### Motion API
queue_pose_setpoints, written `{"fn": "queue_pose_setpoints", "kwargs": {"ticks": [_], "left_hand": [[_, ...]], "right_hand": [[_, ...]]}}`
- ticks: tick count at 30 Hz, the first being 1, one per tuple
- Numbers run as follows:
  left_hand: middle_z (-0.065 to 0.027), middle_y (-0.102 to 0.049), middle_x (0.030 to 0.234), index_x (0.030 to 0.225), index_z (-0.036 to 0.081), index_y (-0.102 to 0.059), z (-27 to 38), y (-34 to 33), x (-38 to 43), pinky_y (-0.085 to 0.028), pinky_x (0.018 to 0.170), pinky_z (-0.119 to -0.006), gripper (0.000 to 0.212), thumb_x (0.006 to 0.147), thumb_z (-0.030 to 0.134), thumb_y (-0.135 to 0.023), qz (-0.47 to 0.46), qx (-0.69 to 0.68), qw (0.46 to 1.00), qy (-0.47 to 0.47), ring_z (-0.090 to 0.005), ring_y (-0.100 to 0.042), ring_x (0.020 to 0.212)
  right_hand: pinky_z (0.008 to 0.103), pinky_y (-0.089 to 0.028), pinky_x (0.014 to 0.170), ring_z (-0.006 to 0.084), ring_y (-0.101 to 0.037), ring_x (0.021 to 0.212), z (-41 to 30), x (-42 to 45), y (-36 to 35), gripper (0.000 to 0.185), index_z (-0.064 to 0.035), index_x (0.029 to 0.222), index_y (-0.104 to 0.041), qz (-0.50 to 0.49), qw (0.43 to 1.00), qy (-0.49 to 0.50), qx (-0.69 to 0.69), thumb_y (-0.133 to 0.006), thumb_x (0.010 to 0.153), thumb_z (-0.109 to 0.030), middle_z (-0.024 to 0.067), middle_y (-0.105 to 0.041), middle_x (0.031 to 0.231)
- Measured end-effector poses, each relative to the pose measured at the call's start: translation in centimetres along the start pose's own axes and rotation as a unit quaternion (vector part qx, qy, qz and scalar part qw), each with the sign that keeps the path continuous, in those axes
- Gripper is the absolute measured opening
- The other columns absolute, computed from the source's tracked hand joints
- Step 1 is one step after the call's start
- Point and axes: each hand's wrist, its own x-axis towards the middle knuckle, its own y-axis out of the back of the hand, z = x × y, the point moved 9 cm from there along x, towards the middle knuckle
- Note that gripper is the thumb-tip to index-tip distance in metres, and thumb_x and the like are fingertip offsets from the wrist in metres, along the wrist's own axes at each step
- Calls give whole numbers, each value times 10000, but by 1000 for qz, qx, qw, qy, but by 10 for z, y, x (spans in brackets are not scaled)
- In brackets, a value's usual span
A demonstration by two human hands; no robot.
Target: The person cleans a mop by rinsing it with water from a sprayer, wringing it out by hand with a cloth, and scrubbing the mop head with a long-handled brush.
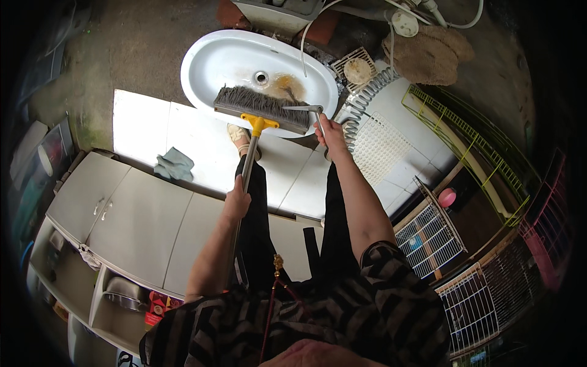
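My left hand [237,203] grips the metal handle of a broom [263,108] with grey bristles and a yellow bracket. Its head lies over the near side of a white oval basin [197,59], bristles towards the drain. In my right hand [331,133] is a grey spray wand [306,108]; its thin nozzle points left over the bristles, close to them. Whether water is coming out cannot be told. A grey coiled hose [367,91] runs from near my right hand to the pipes at the upper right. Brownish dirty water lies around the drain [261,78].
A grey-blue cloth [174,164] lies on white tiles at left, above pale cabinets [137,225]. Right of the basin are a floor drain grate [355,69], a brown cloth [429,55] and a perforated mat [378,147]. Wire racks [472,147] and cages [470,305] line the right.
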Motion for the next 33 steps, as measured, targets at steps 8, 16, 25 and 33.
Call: {"fn": "queue_pose_setpoints", "kwargs": {"ticks": [8, 16, 25, 33], "left_hand": [[-330, -582, 901, 1318, 18, -255, -32, -10, 5, -470, 760, -508, 594, 766, 81, -464, -56, 17, 994, 94, -473, -574, 865], [-324, -586, 904, 1306, 38, -261, -43, -14, 2, -495, 695, -507, 581, 766, 88, -469, -64, 11, 991, 121, -469, -594, 782], [-202, -577, 778, 1263, -15, -304, -25, -7, -6, -480, 382, -328, 544, 758, 26, -502, -84, -115, 977, 161, -229, -579, 473], [-74, -510, 683, 1029, -6, -442, -56, -25, 11, -440, 375, -281, 283, 779, 53, -562, -157, -282, 935, 150, -147, -525, 459]], "right_hand": [[212, -287, 348, 67, -376, 389, -18, -1, -52, 414, -10, 796, -573, -64, 997, -6, 31, -523, 893, -410, 1, -481, 566], [212, -290, 360, 66, -380, 400, -24, 5, -69, 419, -12, 798, -573, -59, 998, -1, 22, -511, 898, -415, 0, -483, 573], [198, -285, 342, 57, -382, 389, -15, 11, -75, 428, -23, 780, -586, -63, 998, -9, 18, -536, 876, -438, -15, -485, 561], [205, -270, 345, 56, -370, 384, -10, -4, -70, 421, -33, 776, -580, -80, 997, -18, -1, -537, 874, -441, -18, -467, 543]]}}
